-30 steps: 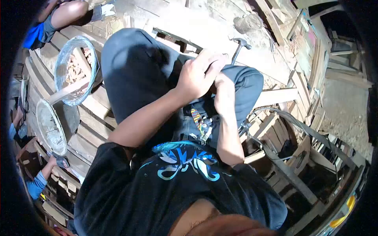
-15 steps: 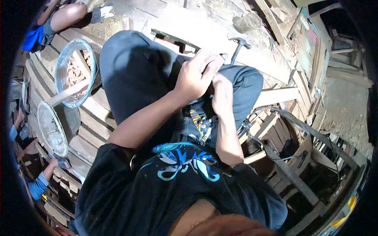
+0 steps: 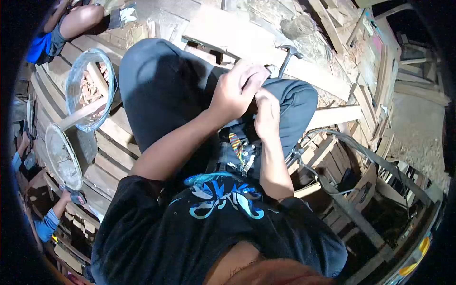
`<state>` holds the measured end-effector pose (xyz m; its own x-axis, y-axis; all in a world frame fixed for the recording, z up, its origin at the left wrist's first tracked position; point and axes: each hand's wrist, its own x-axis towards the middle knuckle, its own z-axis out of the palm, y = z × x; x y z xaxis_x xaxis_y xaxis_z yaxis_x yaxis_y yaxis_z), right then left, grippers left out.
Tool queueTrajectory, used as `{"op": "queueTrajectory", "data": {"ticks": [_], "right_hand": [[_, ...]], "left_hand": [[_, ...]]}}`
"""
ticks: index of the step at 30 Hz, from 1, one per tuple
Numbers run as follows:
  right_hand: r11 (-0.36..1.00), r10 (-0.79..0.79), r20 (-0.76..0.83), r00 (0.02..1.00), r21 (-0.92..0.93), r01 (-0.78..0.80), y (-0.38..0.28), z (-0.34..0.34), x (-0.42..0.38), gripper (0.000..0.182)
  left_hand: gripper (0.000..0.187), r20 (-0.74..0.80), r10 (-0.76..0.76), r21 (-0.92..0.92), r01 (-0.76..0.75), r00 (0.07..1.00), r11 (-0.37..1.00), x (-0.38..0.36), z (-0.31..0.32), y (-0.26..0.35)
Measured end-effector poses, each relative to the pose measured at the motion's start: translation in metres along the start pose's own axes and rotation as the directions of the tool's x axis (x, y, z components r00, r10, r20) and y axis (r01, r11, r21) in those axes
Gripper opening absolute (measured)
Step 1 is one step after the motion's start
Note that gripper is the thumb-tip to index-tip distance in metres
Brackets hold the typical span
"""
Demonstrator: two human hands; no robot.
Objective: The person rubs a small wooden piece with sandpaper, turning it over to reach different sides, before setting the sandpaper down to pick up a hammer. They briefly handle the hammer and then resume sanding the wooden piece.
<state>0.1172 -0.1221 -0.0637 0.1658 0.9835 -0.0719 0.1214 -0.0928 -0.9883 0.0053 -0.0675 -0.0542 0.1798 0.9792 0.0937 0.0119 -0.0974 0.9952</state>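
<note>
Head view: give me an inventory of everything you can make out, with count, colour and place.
Hammer: 1, dark grey, beyond the right knee
Broad board: 1, pale, beyond the knees
Tub: 1, bluish, left of the left knee
Wood pieces: several, brown, in the tub
Round container: 1, grey, nearer than the tub
Scrap wood: many, pale to brown, right side
Other people: at least 2, partly blue clothing, left edge
Strap: 1, multicoloured, at the lap
Shirt: 1, black with blue print, torso
Trousers: 1 pair, dark, legs
Left hand: 1, bare, above the lap; contents unclear
Right hand: 1, bare, beside it; contents unclear
</note>
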Motion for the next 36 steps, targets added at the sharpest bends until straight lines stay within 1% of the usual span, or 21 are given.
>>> {"op": "queueTrajectory", "data": {"ticks": [1, 2, 3, 5, 6, 7, 8, 12, 15, 16, 19, 20, 23, 24, 27, 28, 31, 32, 33, 35, 36], "right_hand": [[1.0, 0.008, 0.118, 0.993, -0.003, -0.008, -0.001, -0.008, 0.001, 0.023], [0.999, 0.041, 0.107, 0.993, -0.001, -0.041, -0.001, -0.009, -0.001, 0.023], [0.997, 0.081, 0.096, 0.992, 0.004, -0.081, -0.008, -0.006, -0.004, 0.023], [0.997, 0.065, 0.065, 0.996, 0.026, -0.067, -0.006, -0.005, -0.008, 0.022], [0.998, 0.042, 0.054, 0.998, 0.037, -0.044, -0.007, -0.004, -0.004, 0.022], [0.999, -0.047, 0.057, 0.997, 0.013, 0.046, 0.003, -0.008, -0.002, 0.022], [1.0, -0.017, 0.075, 0.997, 0.001, 0.017, 0.007, -0.012, 0.0, 0.022], [0.999, 0.037, 0.09, 0.995, -0.001, -0.038, -0.009, -0.005, -0.002, 0.026], [0.999, -0.035, 0.03, 0.999, -0.034, 0.036, -0.003, -0.007, 0.002, 0.026], [0.999, -0.039, 0.046, 0.998, -0.032, 0.041, -0.004, -0.008, 0.005, 0.026], [1.0, -0.01, 0.096, 0.995, -0.022, 0.013, -0.001, -0.008, -0.003, 0.026], [0.999, 0.022, 0.086, 0.996, 0.032, -0.025, -0.004, -0.004, -0.003, 0.027], [0.997, 0.052, -0.044, 0.998, 0.062, -0.05, 0.014, -0.005, -0.001, 0.027], [0.996, -0.057, -0.017, 0.998, -0.067, 0.056, 0.012, -0.011, -0.001, 0.026], [1.0, 0.008, 0.075, 0.997, 0.005, -0.008, 0.001, -0.01, -0.004, 0.025], [0.998, 0.023, 0.069, 0.997, -0.055, -0.019, -0.004, -0.008, -0.006, 0.026], [1.0, -0.025, 0.003, 1.0, 0.002, 0.025, 0.012, -0.01, -0.001, 0.025], [0.999, -0.025, 0.051, 0.998, 0.038, 0.023, 0.02, -0.015, 0.0, 0.024], [0.999, 0.024, 0.009, 1.0, 0.043, -0.024, 0.008, -0.008, -0.003, 0.025], [0.993, 0.089, 0.042, 0.995, 0.078, -0.092, -0.002, -0.002, -0.009, 0.026], [0.998, 0.055, 0.097, 0.994, 0.027, -0.058, 0.002, -0.006, -0.008, 0.026]], "left_hand": [[0.018, -0.009, 0.043, -0.129, -0.044, 0.999, 0.991, 0.0, 0.003, 0.004], [0.016, 0.037, -0.003, 0.096, -0.001, 0.999, 0.995, 0.002, -0.004, 0.006], [0.017, 0.0, -0.013, -0.195, 0.013, 1.0, 0.981, 0.009, 0.002, -0.002], [0.018, -0.059, -0.046, 0.084, 0.051, 0.997, 0.995, 0.013, -0.001, -0.006], [0.017, -0.037, -0.022, 0.094, 0.025, 0.999, 0.995, 0.009, -0.001, -0.003], [0.016, -0.016, 0.004, 0.103, -0.003, 1.0, 0.995, 0.0, 0.001, 0.001], [0.015, 0.006, 0.027, 0.111, -0.028, 1.0, 0.993, -0.004, 0.002, 0.002], [0.015, -0.028, -0.055, 0.034, 0.056, 0.998, 0.998, 0.015, 0.0, -0.017], [0.021, -0.071, 0.081, -0.045, -0.084, 0.994, 0.995, 0.002, 0.009, -0.009], [0.019, -0.127, 0.081, -0.198, -0.105, 0.989, 0.975, -0.001, 0.017, -0.009], [0.015, 0.034, -0.002, -0.123, 0.006, 0.999, 0.992, 0.01, 0.003, -0.015], [0.017, -0.046, -0.043, 0.106, 0.048, 0.998, 0.993, 0.015, 0.0, -0.013], [0.016, -0.03, 0.035, -0.011, -0.036, 0.999, 0.999, 0.0, 0.005, 0.008], [0.017, 0.006, -0.019, 0.041, 0.019, 1.0, 0.999, 0.0, 0.005, 0.006], [0.016, 0.004, -0.119, 0.195, 0.116, 0.993, 0.974, 0.012, 0.0, 0.002], [0.016, -0.038, 0.028, -0.028, -0.029, 0.999, 0.999, 0.014, 0.0, -0.001], [0.018, -0.024, 0.092, -0.124, -0.094, 0.996, 0.988, 0.001, 0.009, -0.003], [0.011, -0.006, 0.068, -0.112, -0.068, 0.998, 0.991, -0.003, 0.011, -0.002], [0.012, -0.01, 0.031, -0.109, -0.032, 0.999, 0.994, 0.001, 0.01, -0.007], [0.015, -0.017, -0.05, -0.099, 0.048, 0.999, 0.994, 0.009, 0.003, -0.017], [0.017, -0.058, -0.052, 0.127, 0.059, 0.997, 0.99, 0.013, -0.001, -0.009]]}}
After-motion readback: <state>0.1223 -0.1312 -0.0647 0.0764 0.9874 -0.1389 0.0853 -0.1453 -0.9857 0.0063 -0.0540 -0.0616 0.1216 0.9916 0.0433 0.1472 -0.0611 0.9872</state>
